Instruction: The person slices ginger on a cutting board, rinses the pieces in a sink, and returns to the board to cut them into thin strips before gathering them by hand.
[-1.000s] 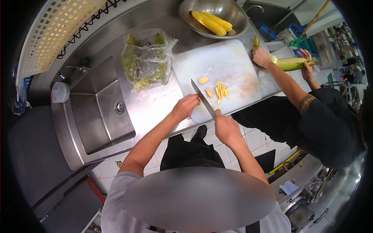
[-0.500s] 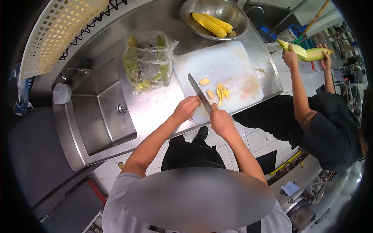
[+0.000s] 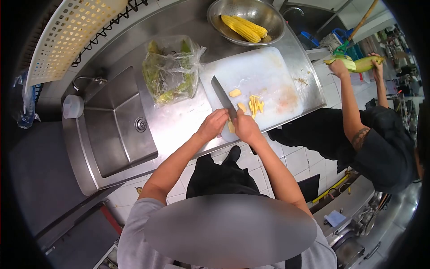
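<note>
My right hand (image 3: 247, 127) is closed round the handle of a kitchen knife (image 3: 223, 99), whose blade points away from me and to the left over the white cutting board (image 3: 268, 62). My left hand (image 3: 213, 125) has its fingers bent and pressed together close to the blade, at a pale yellow piece (image 3: 231, 126) that looks like ginger. The fingertips partly hide what they hold. Two flat yellow slices (image 3: 234, 93) lie just right of the blade, and beside them rests a small pile of yellow strips (image 3: 255, 106).
A clear plastic bag (image 3: 172, 71) of green husks or corn lies left of the board. Behind it stands a metal bowl (image 3: 215, 29) with corn cobs (image 3: 244, 28). The sink (image 3: 112, 125) is further left. At right, a co-worker (image 3: 380, 148) holds an unhusked corn cob (image 3: 358, 64).
My right hand has shifted up and left with the knife, nearer my left hand. The yellow piece between my hands now shows more. The co-worker's near hand has moved on the corn husk.
</note>
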A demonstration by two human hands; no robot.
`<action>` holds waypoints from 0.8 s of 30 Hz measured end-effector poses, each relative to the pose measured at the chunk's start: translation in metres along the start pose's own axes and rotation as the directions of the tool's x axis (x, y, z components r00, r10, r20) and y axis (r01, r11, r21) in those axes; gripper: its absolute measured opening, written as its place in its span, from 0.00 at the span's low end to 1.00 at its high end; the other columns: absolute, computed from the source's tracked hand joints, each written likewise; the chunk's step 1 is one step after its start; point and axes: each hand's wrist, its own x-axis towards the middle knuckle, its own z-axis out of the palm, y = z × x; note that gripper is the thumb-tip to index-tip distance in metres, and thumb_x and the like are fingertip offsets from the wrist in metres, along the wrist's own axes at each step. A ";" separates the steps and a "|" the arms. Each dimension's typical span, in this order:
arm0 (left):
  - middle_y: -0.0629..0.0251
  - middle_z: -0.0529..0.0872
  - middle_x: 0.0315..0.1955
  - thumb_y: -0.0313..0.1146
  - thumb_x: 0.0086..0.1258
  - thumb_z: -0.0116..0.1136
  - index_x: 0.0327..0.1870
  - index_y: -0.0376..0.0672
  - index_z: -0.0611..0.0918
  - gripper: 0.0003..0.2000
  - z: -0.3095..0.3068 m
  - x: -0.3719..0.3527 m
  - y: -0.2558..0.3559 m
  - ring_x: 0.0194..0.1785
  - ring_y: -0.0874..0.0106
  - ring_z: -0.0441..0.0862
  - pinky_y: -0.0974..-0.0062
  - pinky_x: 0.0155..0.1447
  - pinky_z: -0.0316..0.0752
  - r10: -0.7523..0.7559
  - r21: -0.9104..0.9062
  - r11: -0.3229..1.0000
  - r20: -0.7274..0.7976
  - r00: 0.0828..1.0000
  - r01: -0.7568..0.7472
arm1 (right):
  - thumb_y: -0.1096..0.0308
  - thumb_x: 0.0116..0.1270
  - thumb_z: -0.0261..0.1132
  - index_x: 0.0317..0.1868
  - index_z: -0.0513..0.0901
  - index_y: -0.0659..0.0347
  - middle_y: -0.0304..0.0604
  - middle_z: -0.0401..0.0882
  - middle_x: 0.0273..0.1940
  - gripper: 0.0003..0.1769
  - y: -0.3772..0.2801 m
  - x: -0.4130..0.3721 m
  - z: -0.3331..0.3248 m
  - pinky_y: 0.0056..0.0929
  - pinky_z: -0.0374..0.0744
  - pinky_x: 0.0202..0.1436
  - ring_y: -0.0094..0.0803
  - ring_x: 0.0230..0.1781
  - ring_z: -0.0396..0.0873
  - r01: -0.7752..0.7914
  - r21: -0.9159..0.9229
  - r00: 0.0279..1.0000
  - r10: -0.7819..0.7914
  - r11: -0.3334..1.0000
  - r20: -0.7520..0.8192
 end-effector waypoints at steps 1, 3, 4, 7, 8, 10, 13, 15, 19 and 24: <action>0.52 0.85 0.49 0.17 0.59 0.63 0.47 0.33 0.82 0.13 -0.001 0.000 0.001 0.51 0.54 0.86 0.62 0.55 0.85 -0.007 0.006 1.000 0.000 1.000 0.007 | 0.70 0.74 0.60 0.49 0.72 0.71 0.72 0.84 0.34 0.12 0.000 0.001 -0.004 0.65 0.81 0.45 0.72 0.41 0.85 -0.003 -0.008 1.000 0.003 1.000 0.006; 0.53 0.84 0.48 0.17 0.59 0.63 0.47 0.34 0.82 0.14 -0.007 -0.002 0.003 0.50 0.54 0.86 0.62 0.54 0.85 -0.046 -0.016 0.999 0.020 0.999 0.046 | 0.69 0.74 0.57 0.48 0.72 0.70 0.73 0.85 0.35 0.11 0.000 0.002 -0.009 0.66 0.81 0.47 0.72 0.43 0.85 -0.001 -0.020 1.000 0.002 1.000 0.023; 0.54 0.83 0.48 0.18 0.59 0.63 0.47 0.35 0.82 0.14 -0.010 -0.005 0.006 0.50 0.54 0.85 0.62 0.53 0.84 -0.065 -0.031 0.997 0.036 0.997 0.066 | 0.68 0.74 0.58 0.48 0.72 0.71 0.73 0.85 0.35 0.12 0.004 0.002 -0.006 0.66 0.81 0.47 0.72 0.43 0.84 0.028 0.004 1.000 -0.028 1.000 0.007; 0.56 0.82 0.47 0.20 0.59 0.64 0.46 0.37 0.81 0.13 -0.018 0.002 0.013 0.49 0.55 0.84 0.62 0.52 0.84 -0.048 0.057 0.997 0.064 0.997 0.045 | 0.67 0.75 0.59 0.48 0.73 0.72 0.73 0.84 0.34 0.13 0.019 0.013 -0.004 0.66 0.80 0.46 0.71 0.40 0.84 0.135 0.064 0.990 -0.132 0.989 -0.046; 0.57 0.82 0.48 0.20 0.59 0.64 0.46 0.37 0.82 0.13 -0.018 0.001 0.011 0.49 0.56 0.84 0.62 0.52 0.83 -0.052 0.063 0.997 0.070 0.996 0.048 | 0.67 0.76 0.59 0.48 0.74 0.72 0.73 0.84 0.34 0.13 0.023 0.016 -0.006 0.64 0.81 0.44 0.70 0.37 0.85 0.180 0.089 0.983 -0.175 0.980 -0.057; 0.58 0.81 0.49 0.21 0.59 0.65 0.46 0.39 0.82 0.13 -0.018 -0.002 0.008 0.50 0.57 0.83 0.62 0.52 0.83 -0.062 0.076 0.996 0.087 0.994 0.055 | 0.68 0.76 0.59 0.48 0.74 0.73 0.71 0.83 0.31 0.13 0.018 0.015 -0.016 0.60 0.82 0.38 0.65 0.31 0.85 0.156 0.180 0.988 -0.153 0.971 -0.027; 0.55 0.82 0.46 0.19 0.57 0.65 0.45 0.37 0.84 0.13 -0.021 -0.007 0.012 0.48 0.55 0.84 0.60 0.50 0.83 -0.085 0.073 0.994 0.020 0.996 0.084 | 0.70 0.79 0.59 0.48 0.73 0.75 0.60 0.80 0.22 0.12 -0.002 0.009 -0.053 0.44 0.79 0.22 0.45 0.15 0.82 -0.002 0.382 0.999 -0.016 0.924 0.045; 0.55 0.82 0.46 0.18 0.56 0.65 0.44 0.37 0.84 0.13 -0.017 -0.007 0.016 0.48 0.55 0.84 0.61 0.51 0.83 -0.111 0.059 0.992 0.022 0.994 0.109 | 0.70 0.79 0.59 0.49 0.73 0.75 0.57 0.79 0.21 0.13 0.004 0.015 -0.060 0.42 0.78 0.21 0.40 0.13 0.80 -0.042 0.480 0.997 0.007 0.876 0.074; 0.56 0.82 0.45 0.16 0.58 0.64 0.43 0.36 0.85 0.12 -0.009 -0.006 0.018 0.47 0.55 0.84 0.62 0.49 0.83 -0.144 -0.014 0.989 0.033 0.989 0.145 | 0.69 0.80 0.59 0.49 0.73 0.74 0.49 0.78 0.20 0.13 0.017 0.025 -0.055 0.38 0.75 0.19 0.34 0.13 0.78 0.102 0.292 0.993 -0.080 0.951 -0.089; 0.58 0.85 0.47 0.19 0.65 0.65 0.55 0.35 0.85 0.16 -0.026 0.002 0.036 0.47 0.60 0.86 0.66 0.48 0.84 -0.287 -0.119 0.947 0.105 0.952 0.299 | 0.69 0.78 0.61 0.51 0.75 0.75 0.56 0.79 0.24 0.14 0.015 0.019 -0.051 0.43 0.76 0.26 0.46 0.21 0.79 0.147 0.236 0.981 -0.111 0.960 -0.160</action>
